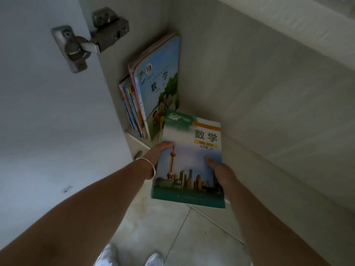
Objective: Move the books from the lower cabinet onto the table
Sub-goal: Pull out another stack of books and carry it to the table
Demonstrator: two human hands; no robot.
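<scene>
A maths textbook (189, 162) with a city skyline on its cover is held face up in front of the open lower cabinet. My left hand (156, 152) grips its left edge, thumb on the cover. My right hand (222, 174) grips its right edge, thumb on the cover too. Behind it, a larger blue maths book (159, 83) leans upright against the cabinet's left inner wall. Several thinner books (132, 108) stand beside that one. The table is out of view.
The open cabinet door (48, 112) stands at the left with a metal hinge (86, 39). The cabinet's pale back wall (249, 83) fills the right. Tiled floor (163, 227) and my white shoes (130, 255) show below.
</scene>
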